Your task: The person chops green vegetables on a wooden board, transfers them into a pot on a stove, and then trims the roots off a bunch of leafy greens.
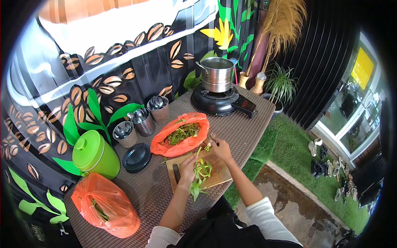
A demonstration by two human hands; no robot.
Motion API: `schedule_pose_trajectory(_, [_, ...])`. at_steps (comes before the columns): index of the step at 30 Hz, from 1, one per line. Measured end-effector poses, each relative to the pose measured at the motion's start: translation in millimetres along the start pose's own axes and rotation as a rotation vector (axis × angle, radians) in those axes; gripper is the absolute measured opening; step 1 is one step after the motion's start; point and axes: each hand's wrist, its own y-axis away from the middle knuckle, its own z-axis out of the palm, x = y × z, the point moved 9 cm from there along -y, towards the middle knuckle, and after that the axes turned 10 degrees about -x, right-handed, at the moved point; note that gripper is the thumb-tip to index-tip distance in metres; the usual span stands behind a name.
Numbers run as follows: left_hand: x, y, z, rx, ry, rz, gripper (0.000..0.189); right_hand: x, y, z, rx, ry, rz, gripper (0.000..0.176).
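Observation:
Over the wooden cutting board (221, 170), my left hand (189, 166) is closed around a bunch of long-stemmed leafy greens (202, 170), whose leaves hang toward the board's near edge. My right hand (220, 149) is closed at the other end of the stalks, where pale thin roots (209, 145) stick out past the fingers. Beside my left hand, a knife with a black handle (176, 172) lies on the board's left side; its blade is mostly hidden. Just beyond the board, an open orange plastic bag (159, 144) holds more loose greens (182, 134).
A steel pot (216, 74) sits on a black portable stove (215, 101) at the far end. Cutlery holders (143, 124), a dark round lid (137, 158), a green lidded container (97, 155) and a fuller orange bag (107, 206) occupy the table's left. Grass lies right.

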Motion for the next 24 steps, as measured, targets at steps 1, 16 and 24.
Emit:
schedule_pose_trajectory(1, [-0.2,-1.5,-1.9,0.001,-0.001,-0.001,0.021,2.7,-13.6,-1.1,0.004,0.129,0.01,0.043])
schedule_pose_trajectory(16, [26.2,-6.3,-20.7,-0.078,-0.073,0.075,0.02,12.3,-17.7,-16.1,0.083,0.005,-0.093,0.028])
schedule_pose_trajectory(24, [-1.2,36.4,-9.8,-0.165,0.368,-0.25,0.029,17.2,67.1,19.5,-0.031,-0.359,-0.112,0.024])
